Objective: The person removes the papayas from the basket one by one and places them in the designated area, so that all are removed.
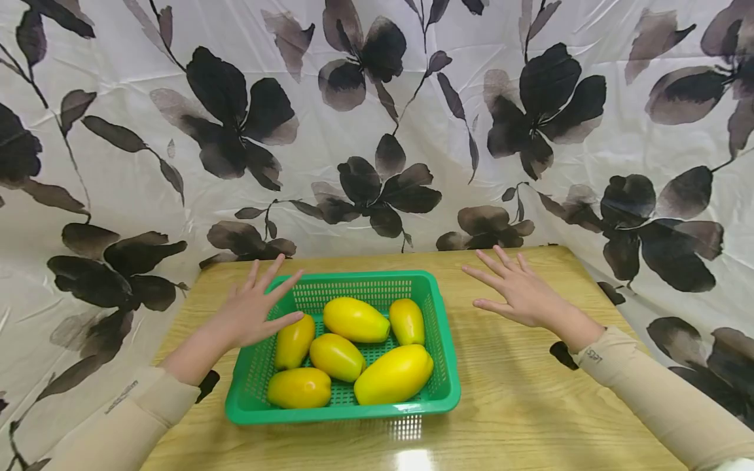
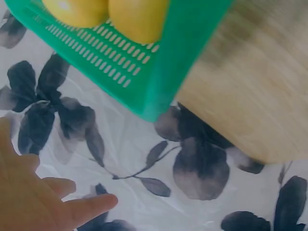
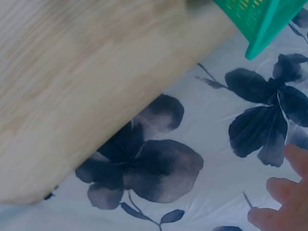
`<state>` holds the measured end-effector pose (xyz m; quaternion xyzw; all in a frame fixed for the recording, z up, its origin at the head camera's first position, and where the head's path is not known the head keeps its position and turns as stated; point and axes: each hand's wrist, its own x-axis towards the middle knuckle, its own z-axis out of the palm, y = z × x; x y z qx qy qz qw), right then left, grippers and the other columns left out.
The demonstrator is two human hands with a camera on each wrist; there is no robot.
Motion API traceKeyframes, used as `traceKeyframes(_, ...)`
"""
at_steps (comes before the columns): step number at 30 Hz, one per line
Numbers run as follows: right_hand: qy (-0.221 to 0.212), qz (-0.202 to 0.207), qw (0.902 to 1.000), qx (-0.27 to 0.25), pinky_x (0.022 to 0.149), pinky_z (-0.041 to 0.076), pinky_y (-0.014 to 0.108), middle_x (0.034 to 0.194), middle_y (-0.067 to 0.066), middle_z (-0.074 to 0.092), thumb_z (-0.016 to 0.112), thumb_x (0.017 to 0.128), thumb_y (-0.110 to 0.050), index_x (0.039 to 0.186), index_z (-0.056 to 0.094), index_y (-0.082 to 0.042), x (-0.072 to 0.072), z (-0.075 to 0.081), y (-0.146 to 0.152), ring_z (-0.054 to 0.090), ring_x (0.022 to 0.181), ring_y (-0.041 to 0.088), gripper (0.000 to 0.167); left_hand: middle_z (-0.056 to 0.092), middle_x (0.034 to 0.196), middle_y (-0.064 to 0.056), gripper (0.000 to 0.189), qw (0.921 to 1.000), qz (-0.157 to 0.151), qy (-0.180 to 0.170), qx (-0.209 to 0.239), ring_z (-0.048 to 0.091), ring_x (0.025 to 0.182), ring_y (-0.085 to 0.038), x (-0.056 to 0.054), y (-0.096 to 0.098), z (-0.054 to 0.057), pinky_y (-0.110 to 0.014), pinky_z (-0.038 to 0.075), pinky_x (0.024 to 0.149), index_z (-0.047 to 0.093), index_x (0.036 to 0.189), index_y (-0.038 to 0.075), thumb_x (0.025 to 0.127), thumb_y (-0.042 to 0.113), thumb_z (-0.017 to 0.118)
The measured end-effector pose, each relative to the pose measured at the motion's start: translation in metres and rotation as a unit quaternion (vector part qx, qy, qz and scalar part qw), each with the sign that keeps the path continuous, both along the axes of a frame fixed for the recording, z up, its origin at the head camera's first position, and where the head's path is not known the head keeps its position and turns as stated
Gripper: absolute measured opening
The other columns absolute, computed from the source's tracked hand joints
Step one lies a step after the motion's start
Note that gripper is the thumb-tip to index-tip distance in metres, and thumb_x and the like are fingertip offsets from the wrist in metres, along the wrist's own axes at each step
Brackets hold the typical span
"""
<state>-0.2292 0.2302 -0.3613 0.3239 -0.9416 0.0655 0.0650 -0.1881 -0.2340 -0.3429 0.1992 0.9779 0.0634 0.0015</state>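
Green basket (image 1: pixel 341 413) sits on the wooden worktop (image 1: pixel 518 405), nearer its left edge than its right, far rim close to the back edge. Six yellow fruits inside: a large one (image 1: pixel 356 320) near the basket's far wall, a smaller one (image 1: pixel 406 322) in the far right corner, one upright-ish (image 1: pixel 292 350) along the left wall, one (image 1: pixel 337 357) mid-basket, one (image 1: pixel 299 388) in the near left corner, the biggest (image 1: pixel 394 375) at near right. Basket walls surround all six.

Left hand (image 1: pixel 250 314): fingers spread wide, nothing held. It's over the basket's left side in head view, hiding the far left corner; thumb tip overlaps the left-wall fruit. Contact there: can't tell.

Right hand (image 1: pixel 521 294): fingers spread too, nothing held, over the worktop's right half toward the back right corner, well apart from the basket.

Around: pale cloth (image 1: pixel 453 144) with dark flowers rises behind the back edge and runs down both sides. Beige sleeves (image 1: pixel 665 396) on both arms, dark piece (image 1: pixel 563 355) below the right wrist. Glare (image 1: pixel 414 459) on the worktop toward the near edge.
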Motion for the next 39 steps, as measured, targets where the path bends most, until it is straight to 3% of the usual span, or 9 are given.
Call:
traceKeyframes(6, -0.005, 0.004, 1.0, 0.003, 0.1, 0.009, 0.065, 0.151, 0.012, 0.016, 0.048, 0.09, -0.05, 0.142, 0.035, -0.024, -0.001, 0.002, -0.002, 0.005, 0.136, 0.039, 0.06, -0.007, 0.152, -0.011, 0.074, 1.0, 0.005, -0.003, 0.006, 0.002, 0.129, -0.054, 0.006, -0.013, -0.007, -0.075, 0.02, 0.086, 0.009, 0.148, 0.03, 0.089, 0.06, 0.04)
traceKeyframes(14, -0.003, 0.017, 0.9998, 0.006, 0.1, 0.01, 0.065, 0.151, 0.01, 0.015, 0.048, 0.09, -0.05, 0.142, 0.034, -0.025, -0.001, 0.003, -0.009, 0.008, 0.136, 0.039, 0.059, -0.004, 0.151, -0.017, 0.073, 0.9986, 0.003, -0.013, 0.051, 0.007, 0.126, -0.059, 0.018, -0.025, -0.011, -0.075, 0.024, 0.083, 0.012, 0.148, 0.023, 0.091, 0.052, 0.045)
traceKeyframes(24, -0.007, 0.029, 0.9996, 0.003, 0.1, 0.011, 0.065, 0.151, 0.012, 0.016, 0.047, 0.091, -0.05, 0.143, 0.033, -0.025, 0.0, 0.003, -0.015, 0.008, 0.136, 0.039, 0.059, -0.007, 0.152, -0.012, 0.074, 0.996, 0.015, -0.021, 0.085, 0.007, 0.127, -0.057, 0.032, -0.03, -0.02, -0.076, 0.023, 0.081, 0.007, 0.148, 0.028, 0.091, 0.05, 0.048)
traceKeyframes(39, -0.008, 0.063, 0.998, 0.0, 0.1, 0.012, 0.065, 0.15, 0.014, 0.016, 0.048, 0.091, -0.048, 0.143, 0.033, -0.022, 0.004, 0.0, -0.027, 0.007, 0.136, 0.039, 0.06, -0.009, 0.152, -0.011, 0.071, 0.9864, 0.018, -0.036, 0.16, 0.007, 0.128, -0.055, 0.053, -0.034, -0.049, -0.076, 0.016, 0.086, 0.009, 0.148, 0.029, 0.092, 0.04, 0.052)
